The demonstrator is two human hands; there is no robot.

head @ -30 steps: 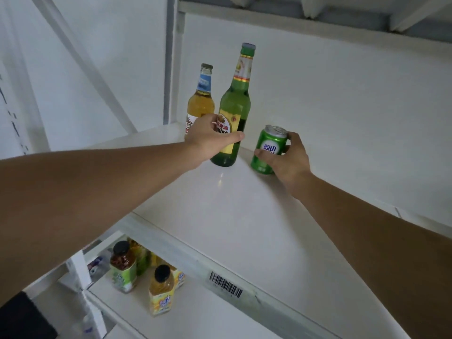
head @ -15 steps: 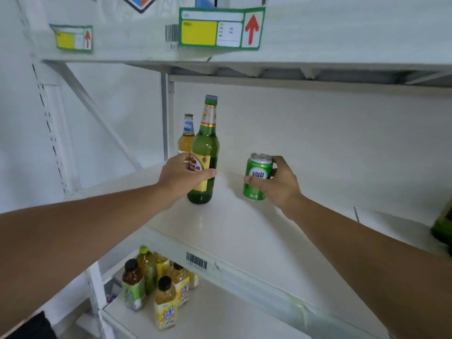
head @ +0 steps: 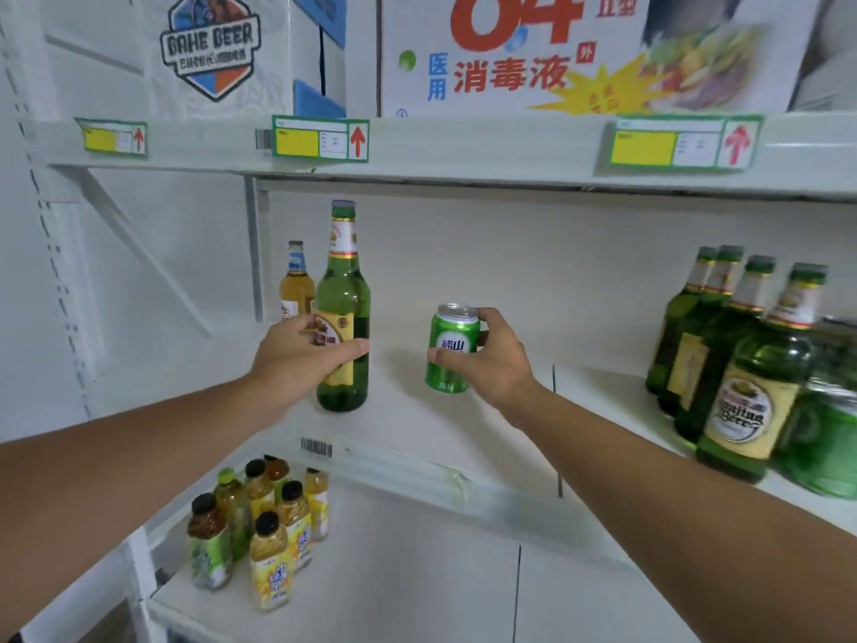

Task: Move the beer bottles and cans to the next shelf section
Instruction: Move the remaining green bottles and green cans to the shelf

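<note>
A tall green beer bottle (head: 343, 290) with a yellow label stands on the white middle shelf (head: 408, 424), and my left hand (head: 297, 359) is wrapped around its lower body. Right of it, my right hand (head: 496, 359) grips a small green beer can (head: 452, 350) from behind and holds it near the shelf. Behind the green bottle, an amber beer bottle (head: 295, 283) with a blue neck label stands in the back left corner. In the shelf section on the right stands a group of several green beer bottles (head: 742, 364).
Several juice and tea bottles (head: 259, 522) stand on the lower shelf at the left. Cardboard boxes (head: 510, 48) sit on the top shelf above yellow price tags (head: 320, 137). A white upright post (head: 255, 248) and a diagonal brace (head: 139, 243) border the left section.
The view has tilted upward and pulled back, revealing the top shelf and the green bottles at the right. Both hands keep their hold; bottle and can have come slightly toward the shelf's front.
</note>
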